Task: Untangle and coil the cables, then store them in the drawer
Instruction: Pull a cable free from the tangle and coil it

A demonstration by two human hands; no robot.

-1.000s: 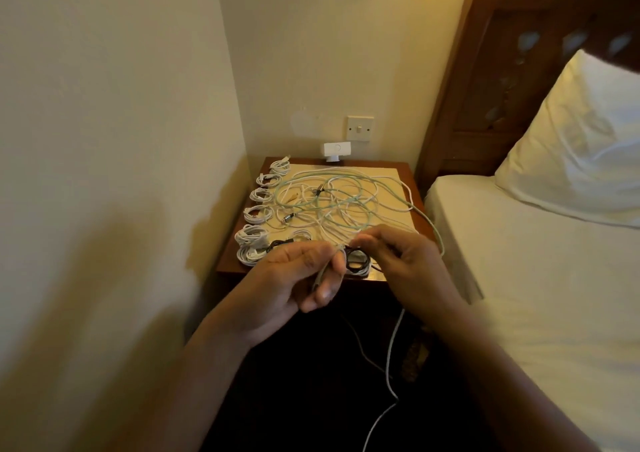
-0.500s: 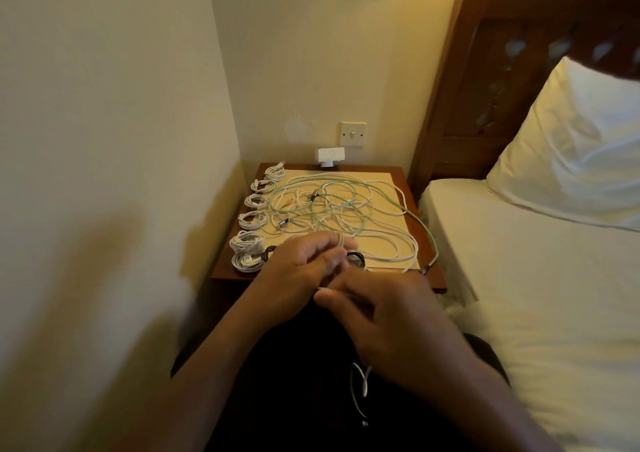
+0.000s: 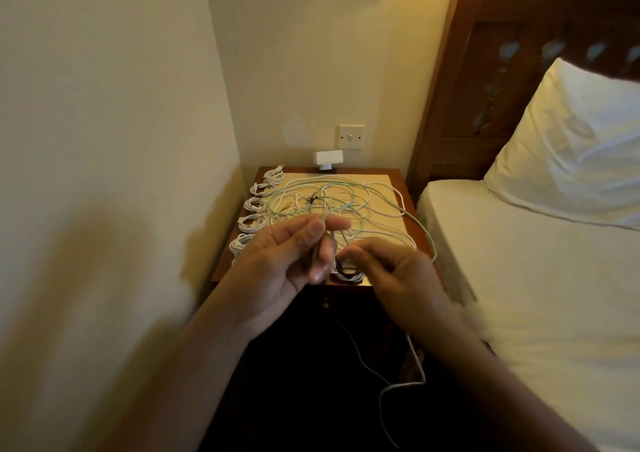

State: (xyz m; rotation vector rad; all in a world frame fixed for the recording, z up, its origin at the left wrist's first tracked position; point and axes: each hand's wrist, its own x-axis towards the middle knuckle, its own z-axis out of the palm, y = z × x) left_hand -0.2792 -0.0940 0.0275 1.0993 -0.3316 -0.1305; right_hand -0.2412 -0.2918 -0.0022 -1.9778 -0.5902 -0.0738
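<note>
Five finished coils [image 3: 254, 206] line the left edge of the surface [image 3: 398, 178]; the tangle [image 3: 346, 206] lies beside them. From the head view, the left hand [image 3: 277, 264] pinches a thin cable, the right hand [image 3: 391, 271] seemingly pinching it too, blurred. Next: wind loops evenly.

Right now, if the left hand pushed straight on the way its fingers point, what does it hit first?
Probably the right hand: the left hand points right and slightly away, with its fingertips near the right's. If it passes above, the loose cable tangle comes next; depth is unclear.
</note>
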